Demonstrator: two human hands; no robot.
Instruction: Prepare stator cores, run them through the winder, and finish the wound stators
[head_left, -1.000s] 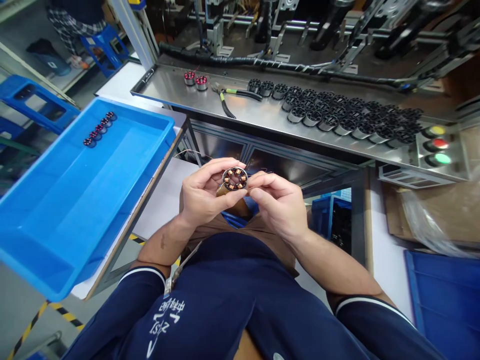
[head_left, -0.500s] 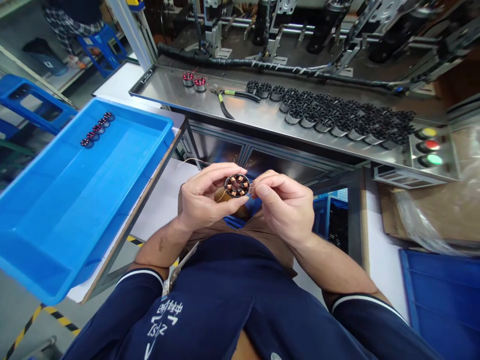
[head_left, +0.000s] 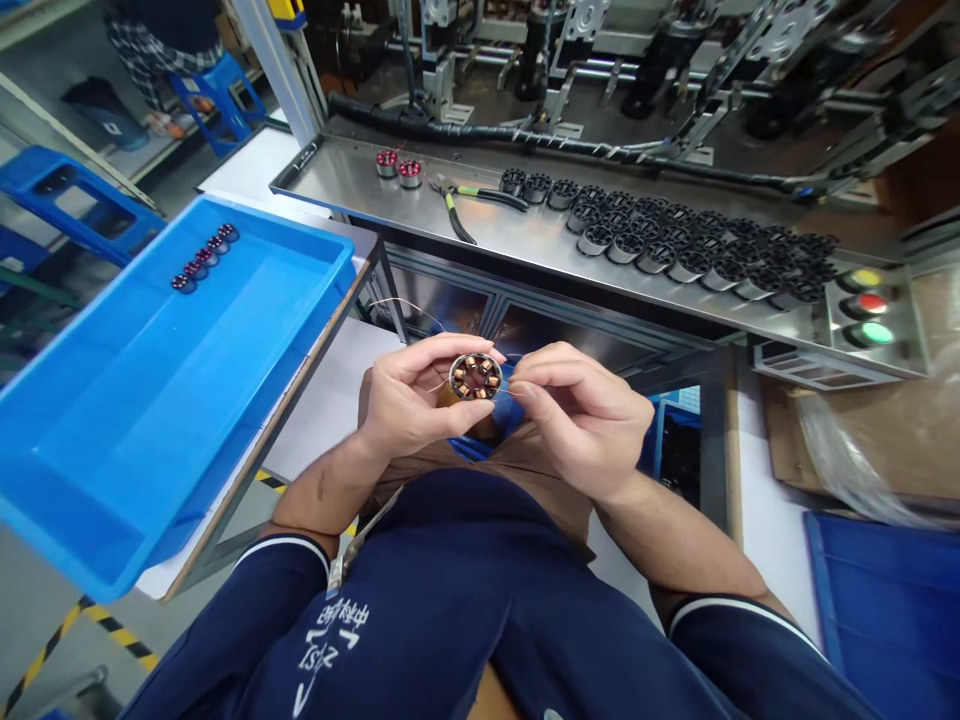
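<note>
Between the thumb and fingers of my left hand (head_left: pixel 420 395) is a round motor stator (head_left: pixel 475 378), its ring of copper coils facing up at me. Thin copper wire (head_left: pixel 409 303) trails from it in a loop to the upper left, over the left hand. My right hand (head_left: pixel 581 410) is closed in a pinch just right of the stator, thumb against forefinger, on a fine wire end (head_left: pixel 514 391) coming off its right edge. Both hands are over my lap, in front of the metal bench.
On the metal bench (head_left: pixel 337 180) stand two red-wound stators (head_left: pixel 398 168), cutting pliers (head_left: pixel 465 205) and many black stator cores (head_left: pixel 675 235). At left, a blue tray (head_left: pixel 187 400) holds several wound stators (head_left: pixel 205 258). A button box (head_left: pixel 870 305) sits at the bench's right end.
My right hand has drawn slightly away to the right of the stator, with more wire showing between them. The left hand still grips the stator. The whole view has shifted a little.
</note>
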